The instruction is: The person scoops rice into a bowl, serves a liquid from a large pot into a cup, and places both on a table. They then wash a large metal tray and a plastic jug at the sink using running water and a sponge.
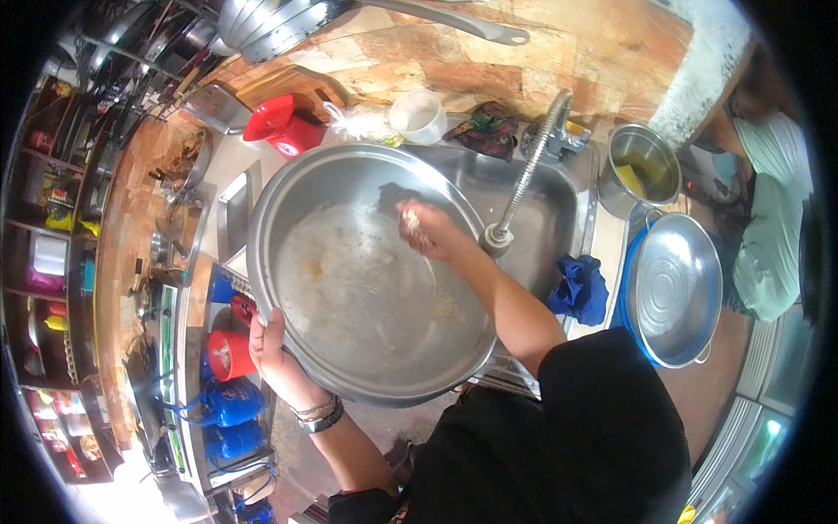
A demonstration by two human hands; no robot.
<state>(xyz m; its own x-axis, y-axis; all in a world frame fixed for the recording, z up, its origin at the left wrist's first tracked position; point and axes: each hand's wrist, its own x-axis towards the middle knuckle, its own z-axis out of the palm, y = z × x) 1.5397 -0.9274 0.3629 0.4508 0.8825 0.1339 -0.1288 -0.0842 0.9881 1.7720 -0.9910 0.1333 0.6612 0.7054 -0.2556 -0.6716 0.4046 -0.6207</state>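
Observation:
A large round aluminium pot (366,295) lies before me, tilted with its mouth towards me, partly over the steel sink (543,223). My left hand (281,357) grips its rim at the lower left, with bracelets on the wrist. Inside the pot, my right hand (429,232) is curled around whitish, crumbly bits (411,224), too blurred to name exactly. Pale tan residue (447,304) lies on the pot's inner surface below that hand. Just right of my right wrist hangs the head of a flexible metal-hose faucet (497,237).
Behind the pot stand a red plastic pitcher (285,128), a white tub (419,116) and a dark patterned cloth (488,130). A blue cloth (579,289) lies at the sink's right edge. Further right are a steel pot (640,164), a metal colander (677,288) and another person (769,216).

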